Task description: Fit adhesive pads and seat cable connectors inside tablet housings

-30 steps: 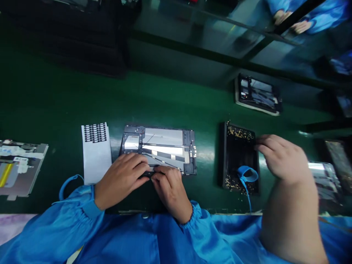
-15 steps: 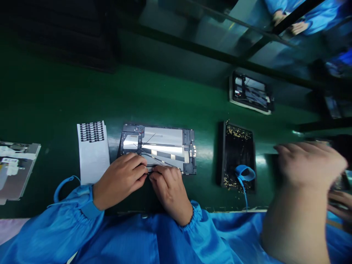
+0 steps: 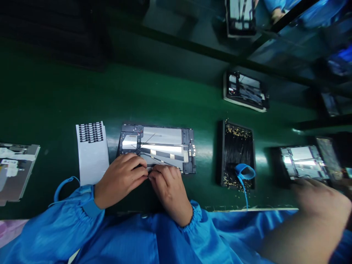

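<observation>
An opened tablet [image 3: 162, 137] lies in front of me, its grey battery area, thin black wires and flat cables bare. At its near long edge, my left hand [image 3: 123, 176] is closed, thumb and fingers pinched together over the left half. Close beside it, my right hand [image 3: 170, 189] is also closed, its fingertips pressed down on the same edge. The two sets of fingertips nearly meet. Whatever they pinch there is hidden under the fingers. To the left of the tablet lies a white sheet [image 3: 93, 159] with rows of small black stickers.
Right of the tablet sits a black tray [image 3: 239, 146] of tiny gold-coloured screws, a blue wrist strap [image 3: 245, 172] resting in it. Another person's blurred hand [image 3: 321, 200] is by a second opened tablet [image 3: 302, 159]. More devices lie behind [image 3: 244, 91] and at left [image 3: 19, 172].
The other person's hand has moved away from the screw tray to the right. Another opened device has appeared at the top. My own hands have barely moved at the tablet's edge.
</observation>
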Demonstrator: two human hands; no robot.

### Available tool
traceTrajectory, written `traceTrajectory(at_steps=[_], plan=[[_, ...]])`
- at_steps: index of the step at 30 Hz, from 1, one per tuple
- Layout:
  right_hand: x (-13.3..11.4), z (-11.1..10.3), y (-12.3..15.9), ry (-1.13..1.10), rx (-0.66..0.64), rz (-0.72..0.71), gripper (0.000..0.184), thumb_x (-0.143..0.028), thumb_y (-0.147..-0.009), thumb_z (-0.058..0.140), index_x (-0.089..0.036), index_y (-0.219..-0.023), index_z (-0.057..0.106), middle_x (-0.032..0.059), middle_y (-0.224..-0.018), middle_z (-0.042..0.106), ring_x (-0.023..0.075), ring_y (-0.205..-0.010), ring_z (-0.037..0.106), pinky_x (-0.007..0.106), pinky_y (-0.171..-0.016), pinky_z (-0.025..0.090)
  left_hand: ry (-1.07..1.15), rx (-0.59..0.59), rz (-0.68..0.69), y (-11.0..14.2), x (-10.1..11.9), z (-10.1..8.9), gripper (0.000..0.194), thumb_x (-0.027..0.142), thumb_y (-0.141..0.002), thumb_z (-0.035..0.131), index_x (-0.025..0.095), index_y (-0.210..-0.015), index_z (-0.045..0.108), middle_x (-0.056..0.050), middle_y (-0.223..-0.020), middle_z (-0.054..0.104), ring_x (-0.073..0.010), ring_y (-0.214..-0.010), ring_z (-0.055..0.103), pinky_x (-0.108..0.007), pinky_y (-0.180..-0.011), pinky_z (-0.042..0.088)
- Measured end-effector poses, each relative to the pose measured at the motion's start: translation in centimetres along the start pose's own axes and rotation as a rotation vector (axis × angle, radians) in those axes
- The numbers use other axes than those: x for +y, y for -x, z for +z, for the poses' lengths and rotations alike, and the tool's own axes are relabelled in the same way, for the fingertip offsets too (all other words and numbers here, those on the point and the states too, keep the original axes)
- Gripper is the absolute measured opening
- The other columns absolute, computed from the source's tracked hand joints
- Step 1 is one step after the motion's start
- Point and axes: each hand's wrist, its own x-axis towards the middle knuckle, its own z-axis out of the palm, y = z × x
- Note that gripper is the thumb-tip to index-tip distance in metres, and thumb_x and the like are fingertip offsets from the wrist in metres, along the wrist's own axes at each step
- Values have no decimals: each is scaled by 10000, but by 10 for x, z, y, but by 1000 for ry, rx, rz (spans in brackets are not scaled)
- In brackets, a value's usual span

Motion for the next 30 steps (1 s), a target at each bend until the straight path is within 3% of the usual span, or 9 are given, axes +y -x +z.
traceTrajectory(at_steps=[3, 8, 30], plan=[[4, 1, 3, -101, 41, 4, 72, -154, -998, 575, -184, -1044, 621, 78, -1053, 692, 218, -928, 603, 379, -799, 491, 52, 0, -31, 0, 0, 0, 93, 191, -969, 596, 208, -929, 678, -27, -1053, 665, -209, -1011, 567, -370, -870, 461], [13, 2, 15, -295, 136, 12, 188, -80, -960, 603, -180, -1119, 619, 121, -1175, 677, 213, -1131, 636, 382, -940, 553, 50, 10, -64, 0, 3, 1, 115, 177, -971, 577, 205, -912, 671, -27, -1051, 664, -211, -1017, 565, -378, -870, 457], [9, 7, 14, -244, 137, 69, 204, -93, -960, 596, -200, -1133, 610, 107, -1135, 676, 217, -1094, 640, 394, -914, 559, -34, 71, -27, 1, 4, 8, 112, 195, -988, 563, 195, -929, 659, -37, -1028, 675, -221, -1002, 573, -387, -848, 453]])
